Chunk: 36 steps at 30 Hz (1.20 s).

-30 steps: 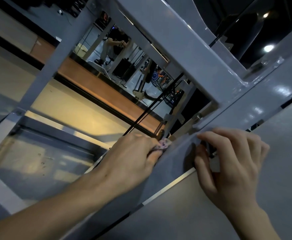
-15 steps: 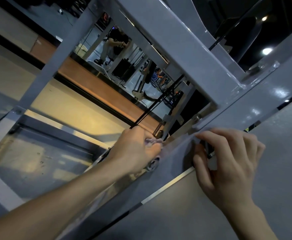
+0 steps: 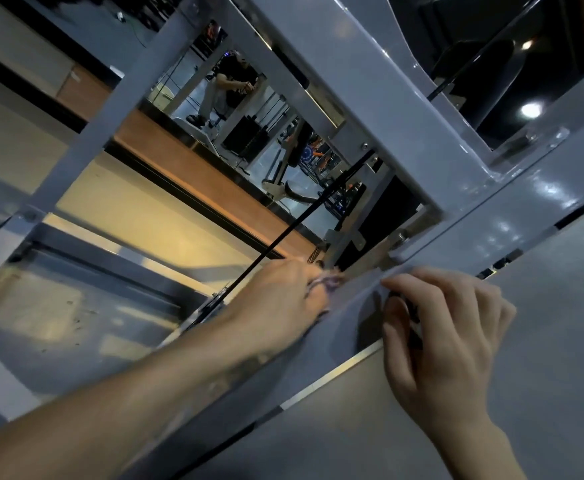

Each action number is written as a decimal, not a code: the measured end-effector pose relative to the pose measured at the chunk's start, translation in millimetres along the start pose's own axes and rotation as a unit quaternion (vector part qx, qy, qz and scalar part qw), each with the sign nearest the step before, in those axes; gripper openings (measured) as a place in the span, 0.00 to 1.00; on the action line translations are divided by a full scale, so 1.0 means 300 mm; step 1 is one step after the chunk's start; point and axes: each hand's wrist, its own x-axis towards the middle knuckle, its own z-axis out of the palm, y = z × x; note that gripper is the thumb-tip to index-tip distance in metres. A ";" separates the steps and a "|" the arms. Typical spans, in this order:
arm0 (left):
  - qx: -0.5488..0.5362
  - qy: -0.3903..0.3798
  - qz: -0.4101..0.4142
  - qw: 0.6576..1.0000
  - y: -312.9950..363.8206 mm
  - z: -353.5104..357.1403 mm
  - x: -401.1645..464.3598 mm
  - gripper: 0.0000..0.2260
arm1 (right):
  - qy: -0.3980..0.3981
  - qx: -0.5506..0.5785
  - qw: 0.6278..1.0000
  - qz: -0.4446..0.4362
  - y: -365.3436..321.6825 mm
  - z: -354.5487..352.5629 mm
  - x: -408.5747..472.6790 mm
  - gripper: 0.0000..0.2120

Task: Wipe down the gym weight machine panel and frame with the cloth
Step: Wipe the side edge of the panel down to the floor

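My left hand [image 3: 276, 299] is curled tight around a small bunched cloth [image 3: 323, 284], of which only a pale, purplish scrap shows past the knuckles; the cloth is pressed against the inner edge of the grey diagonal frame bar [image 3: 335, 327]. My left forearm runs from the lower left corner up to that point, blurred along its length. My right hand [image 3: 446, 337] rests on the same bar just beside the left, fingers bent and draped over the bar's upper edge, thumb down along the face of the bar; I see nothing held in it, and what lies under the fingertips is dark and I cannot tell what it is. Below and right of the bar lies the flat grey panel [image 3: 543, 341], edged by a thin bright metal strip [image 3: 332, 375]. A black cable [image 3: 283, 237] slants from the frame opening down to just left of my left hand. A broad grey crossbeam [image 3: 370, 98] meets the diagonal bar above my hands. Beyond the frame, a mirror [image 3: 249, 109] shows gym equipment and a seated person's reflection.
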 end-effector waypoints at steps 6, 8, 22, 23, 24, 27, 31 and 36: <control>-0.052 -0.053 -0.108 0.991 -0.157 0.028 0.014 0.17 | -0.012 0.007 1.000 -0.007 -0.016 0.012 -0.027 0.09; -0.081 -0.029 -0.064 0.994 -0.095 0.021 0.029 0.16 | -0.012 0.006 1.000 -0.003 -0.016 0.013 -0.026 0.09; 0.006 -0.119 -0.040 0.992 -0.200 0.023 0.094 0.17 | -0.037 0.016 0.999 0.007 -0.061 0.031 -0.106 0.10; -0.007 -0.117 -0.044 0.992 -0.204 0.025 0.091 0.17 | -0.039 0.018 0.999 0.009 -0.063 0.030 -0.116 0.10; -0.025 -0.107 -0.035 0.993 -0.192 0.023 0.091 0.16 | -0.039 0.020 0.999 0.012 -0.065 0.031 -0.128 0.11; -0.091 -0.059 0.019 0.994 -0.109 -0.004 0.108 0.15 | -0.042 0.018 0.999 0.013 -0.074 0.037 -0.167 0.13; -0.077 -0.018 0.046 0.996 -0.075 -0.005 0.109 0.14 | -0.058 0.012 0.998 0.015 -0.104 0.056 -0.218 0.21; 0.008 -0.101 -0.052 0.994 -0.214 0.023 0.031 0.15 | -0.069 -0.003 0.997 0.024 -0.134 0.075 -0.263 0.24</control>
